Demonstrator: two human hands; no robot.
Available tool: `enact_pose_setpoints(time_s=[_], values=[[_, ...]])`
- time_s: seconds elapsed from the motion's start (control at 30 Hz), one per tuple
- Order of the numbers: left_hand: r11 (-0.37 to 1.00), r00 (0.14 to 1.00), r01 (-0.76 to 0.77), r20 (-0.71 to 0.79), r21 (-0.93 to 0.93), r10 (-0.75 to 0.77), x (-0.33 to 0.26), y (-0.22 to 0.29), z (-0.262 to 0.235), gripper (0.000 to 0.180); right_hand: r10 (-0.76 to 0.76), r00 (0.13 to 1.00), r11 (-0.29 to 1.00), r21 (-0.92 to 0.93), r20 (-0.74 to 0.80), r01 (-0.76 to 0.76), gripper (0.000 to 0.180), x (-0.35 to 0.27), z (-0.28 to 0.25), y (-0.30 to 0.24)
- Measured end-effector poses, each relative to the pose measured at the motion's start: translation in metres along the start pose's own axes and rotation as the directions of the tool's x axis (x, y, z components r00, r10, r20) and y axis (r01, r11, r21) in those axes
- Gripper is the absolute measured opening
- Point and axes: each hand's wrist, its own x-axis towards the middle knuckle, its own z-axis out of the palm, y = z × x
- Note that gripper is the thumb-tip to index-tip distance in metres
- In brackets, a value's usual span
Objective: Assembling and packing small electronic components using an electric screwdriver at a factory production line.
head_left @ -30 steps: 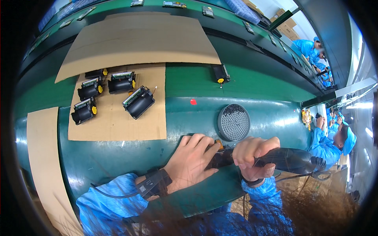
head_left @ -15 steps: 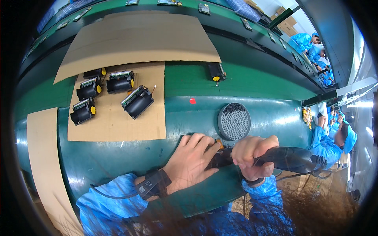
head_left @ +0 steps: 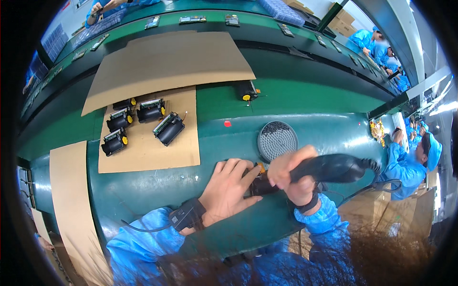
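My right hand (head_left: 293, 177) is wrapped round a black corded electric screwdriver (head_left: 331, 168), its back end pointing right and its tip hidden behind the fingers. Left of it, my left hand (head_left: 229, 189) grips a black plastic module (head_left: 263, 186) on the table between thumb and fingers. A bit of yellow-orange shows at the module's far edge; most of it is covered by my hands. Just beyond them stands a round grey dish (head_left: 278, 151) with small dark screws heaped at its far side.
Several similar black modules with yellow gears lie on a cardboard sheet (head_left: 183, 155) at left; another module (head_left: 246, 90) sits under a raised cardboard flap (head_left: 167, 62). Circuit boards line the far belt. A co-worker in blue (head_left: 410, 162) sits at right, near gold-coloured parts (head_left: 377, 132).
My right hand and the screwdriver have shifted, the tool's back end now higher and farther left. My left hand keeps its grip on the module. The whole view has shifted slightly.
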Motion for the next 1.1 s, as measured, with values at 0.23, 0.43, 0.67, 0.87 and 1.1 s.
enact_pose_setpoints(time_s=[0.23, 0.43, 0.67, 0.87, 1.1], values=[[0.999, 0.999, 0.032, -0.04, 0.041, -0.03, -0.001, 0.01, -0.002, 0.073, -0.21, 0.955, 0.977, -0.006, -0.209, 0.214, 0.04, 0.016, -0.074, -0.053], [0.995, 0.993, 0.097, -0.067, -0.025, -0.099, -0.003, 0.017, 0.004, 0.066, -0.109, 0.926, 0.994, -0.062, -0.362, 0.092, 0.025, -0.006, -0.122, -0.023], [0.978, 0.982, 0.188, 0.019, -0.086, -0.188, 0.008, 0.02, -0.009, 0.058, -0.11, 0.932, 0.993, -0.011, -0.346, 0.114, 0.024, -0.006, -0.125, -0.023], [0.89, 0.932, 0.34, -0.017, -0.306, -0.362, -0.006, 0.049, -0.053, 0.056, -0.097, 0.919, 0.986, 0.091, -0.381, 0.142, 0.029, -0.016, -0.13, -0.034], [0.794, 0.902, 0.414, -0.08, 0.445, -0.425, -0.081, 0.074, -0.103, 0.051, -0.078, 0.934, 0.985, 0.118, -0.35, 0.126, 0.031, -0.014, -0.122, -0.031]])
